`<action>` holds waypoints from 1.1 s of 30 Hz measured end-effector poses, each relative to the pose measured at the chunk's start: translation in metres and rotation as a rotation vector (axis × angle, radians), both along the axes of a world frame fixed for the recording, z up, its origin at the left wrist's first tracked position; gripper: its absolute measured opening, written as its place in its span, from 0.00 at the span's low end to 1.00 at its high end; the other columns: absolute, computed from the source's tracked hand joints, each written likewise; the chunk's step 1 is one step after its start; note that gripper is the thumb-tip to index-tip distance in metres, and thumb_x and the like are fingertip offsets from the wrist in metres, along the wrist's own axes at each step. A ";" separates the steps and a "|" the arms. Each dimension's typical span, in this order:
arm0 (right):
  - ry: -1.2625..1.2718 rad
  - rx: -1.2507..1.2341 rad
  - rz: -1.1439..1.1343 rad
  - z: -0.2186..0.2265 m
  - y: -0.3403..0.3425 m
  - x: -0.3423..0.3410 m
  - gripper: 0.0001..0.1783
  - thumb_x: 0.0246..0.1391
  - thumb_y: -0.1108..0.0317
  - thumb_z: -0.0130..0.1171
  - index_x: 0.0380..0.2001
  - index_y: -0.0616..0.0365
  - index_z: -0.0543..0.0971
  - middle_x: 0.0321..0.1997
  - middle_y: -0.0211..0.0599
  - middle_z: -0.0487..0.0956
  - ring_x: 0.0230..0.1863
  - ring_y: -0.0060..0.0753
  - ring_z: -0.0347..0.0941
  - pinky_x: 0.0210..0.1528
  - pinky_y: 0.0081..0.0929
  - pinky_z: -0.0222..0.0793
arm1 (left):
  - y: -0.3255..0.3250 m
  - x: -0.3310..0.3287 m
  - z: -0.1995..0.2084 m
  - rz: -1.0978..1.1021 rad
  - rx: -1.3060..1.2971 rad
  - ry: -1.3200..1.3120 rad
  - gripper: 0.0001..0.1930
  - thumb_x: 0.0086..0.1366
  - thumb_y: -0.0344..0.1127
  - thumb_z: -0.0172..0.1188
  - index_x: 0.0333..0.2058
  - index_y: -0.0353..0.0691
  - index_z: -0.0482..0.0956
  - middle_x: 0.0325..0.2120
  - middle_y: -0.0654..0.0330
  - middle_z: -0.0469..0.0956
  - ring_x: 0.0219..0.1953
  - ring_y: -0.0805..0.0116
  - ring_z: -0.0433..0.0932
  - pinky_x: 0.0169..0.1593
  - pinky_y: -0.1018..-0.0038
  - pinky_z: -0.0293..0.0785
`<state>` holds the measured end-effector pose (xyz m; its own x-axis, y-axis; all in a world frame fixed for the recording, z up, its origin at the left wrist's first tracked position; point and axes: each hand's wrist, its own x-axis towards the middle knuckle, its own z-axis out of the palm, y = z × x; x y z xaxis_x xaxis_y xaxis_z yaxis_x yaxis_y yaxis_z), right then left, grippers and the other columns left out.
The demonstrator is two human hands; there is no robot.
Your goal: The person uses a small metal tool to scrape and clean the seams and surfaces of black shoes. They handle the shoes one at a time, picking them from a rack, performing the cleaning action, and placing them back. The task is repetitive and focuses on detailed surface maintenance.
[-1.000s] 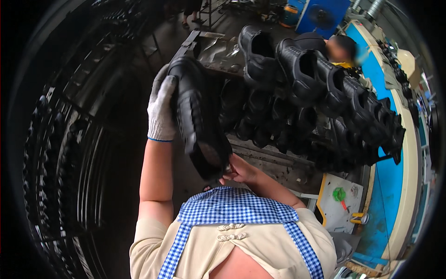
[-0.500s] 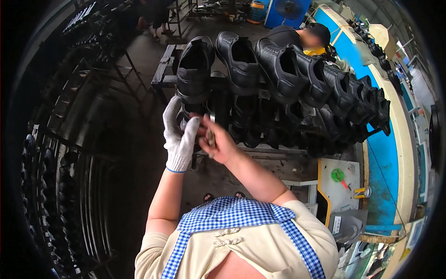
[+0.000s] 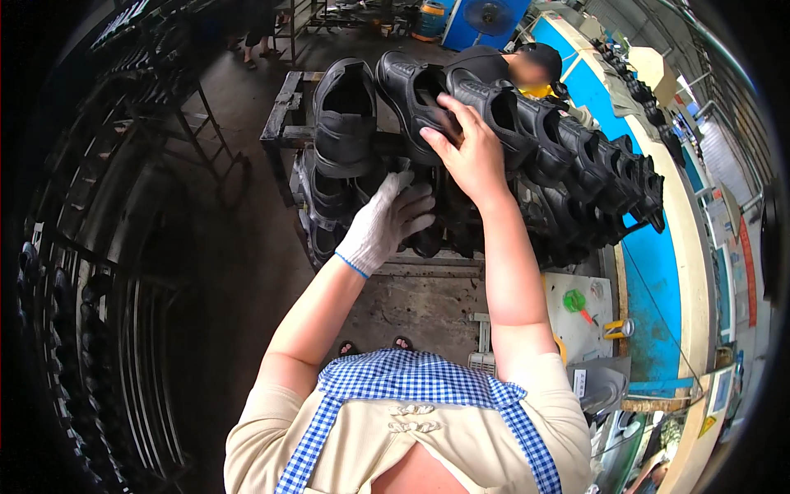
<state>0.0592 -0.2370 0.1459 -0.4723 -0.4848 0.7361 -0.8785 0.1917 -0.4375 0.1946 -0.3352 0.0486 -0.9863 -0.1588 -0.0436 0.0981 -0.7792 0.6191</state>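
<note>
A row of black lace-up shoes (image 3: 346, 136) stands on a dark metal rack, heels toward me. My right hand (image 3: 473, 152), bare, is at the second black shoe (image 3: 403, 95) from the left. Its thumb lies by the heel collar, and the fingers reach into the shoe's opening, where their tips are partly hidden. My left hand (image 3: 383, 222), in a white knit glove with a blue cuff edge, is lower down, just below that shoe's heel. Its fingers are loosely bent and apart, near the dark shoes of the lower row; nothing shows in them.
More shoes (image 3: 321, 193) fill the rack's lower level. At right runs a blue and cream conveyor (image 3: 658, 280), with a co-worker in a dark cap (image 3: 539, 62) beyond the rack. A white table (image 3: 576, 288) holds a green item. Dark racks (image 3: 148, 362) stand at left.
My hands were together below the first shoe, the right with a small item in its fingers. The right has risen to the second shoe; the left has moved right and down. The view has shifted slightly.
</note>
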 end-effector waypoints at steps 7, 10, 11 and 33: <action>-0.932 -0.431 0.363 -0.018 0.063 0.044 0.09 0.61 0.67 0.63 0.39 0.53 0.73 0.28 0.19 0.72 0.20 0.06 0.60 0.19 0.11 0.54 | 0.010 -0.023 0.014 -0.175 0.282 0.310 0.39 0.69 0.62 0.50 0.67 0.39 0.58 0.65 0.48 0.64 0.64 0.50 0.68 0.65 0.51 0.68; -1.076 -0.556 0.357 -0.049 0.086 0.053 0.15 0.62 0.67 0.62 0.49 0.48 0.70 0.27 0.18 0.69 0.17 0.09 0.57 0.17 0.11 0.49 | 0.024 -0.022 0.019 -0.145 0.339 0.334 0.34 0.69 0.56 0.53 0.66 0.40 0.61 0.62 0.51 0.68 0.62 0.53 0.71 0.63 0.52 0.71; -1.132 -0.569 0.380 -0.057 0.092 0.052 0.15 0.62 0.67 0.62 0.49 0.49 0.70 0.27 0.18 0.69 0.18 0.09 0.57 0.17 0.11 0.50 | 0.028 -0.022 0.020 -0.127 0.325 0.331 0.33 0.70 0.55 0.53 0.65 0.40 0.61 0.62 0.51 0.69 0.62 0.54 0.71 0.63 0.52 0.71; 0.053 0.345 -0.271 -0.006 0.146 0.102 0.24 0.53 0.79 0.63 0.53 0.45 0.82 0.33 0.35 0.74 0.25 0.31 0.73 0.28 0.29 0.70 | 0.059 -0.038 0.027 0.213 0.183 0.250 0.36 0.69 0.34 0.54 0.70 0.47 0.46 0.59 0.53 0.69 0.56 0.58 0.76 0.53 0.60 0.80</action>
<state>0.1612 -0.0907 0.1399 -0.5822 -0.5700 0.5798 -0.7959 0.5451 -0.2633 0.1563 -0.2759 0.0754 -0.9157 -0.3738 0.1477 0.4007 -0.8204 0.4080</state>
